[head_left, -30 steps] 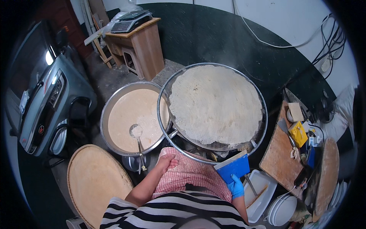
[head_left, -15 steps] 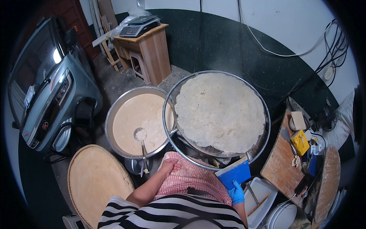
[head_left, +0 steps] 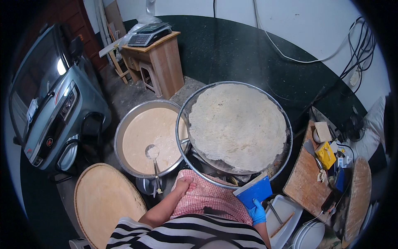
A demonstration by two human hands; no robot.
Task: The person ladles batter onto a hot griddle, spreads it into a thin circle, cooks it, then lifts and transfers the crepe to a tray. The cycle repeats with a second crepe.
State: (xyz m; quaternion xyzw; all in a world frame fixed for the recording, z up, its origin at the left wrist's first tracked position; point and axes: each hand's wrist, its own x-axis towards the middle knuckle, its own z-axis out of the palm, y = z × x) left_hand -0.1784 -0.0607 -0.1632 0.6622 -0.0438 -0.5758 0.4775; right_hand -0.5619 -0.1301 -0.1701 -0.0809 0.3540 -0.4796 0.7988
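My right hand [head_left: 258, 211], in a blue glove, grips a flat blue scraper [head_left: 253, 192] with a pale edge, held just at the near right rim of a round griddle. A wide, thin sheet of pale batter [head_left: 238, 124] covers most of that griddle [head_left: 286, 143], and faint steam rises behind it. My bare left hand [head_left: 185, 185] is curled into a loose fist in front of a pink checked apron [head_left: 207, 195], with nothing visible in it. To the griddle's left stands a big metal basin of beige batter [head_left: 139, 128]. A ladle [head_left: 156, 166] rests in the basin, its handle over the near rim.
At the lower left leans a round woven tray [head_left: 107, 203]. A wooden board [head_left: 296, 174] with a yellow packet [head_left: 326, 155] is on the right, above a white tub [head_left: 284, 224]. A small vehicle [head_left: 62, 103] stands left; a desk [head_left: 159, 66] bears a scale [head_left: 147, 37].
The view has tilted up slightly, so the basin and griddle sit a little lower in it. Both hands and the scraper keep nearly the same place.
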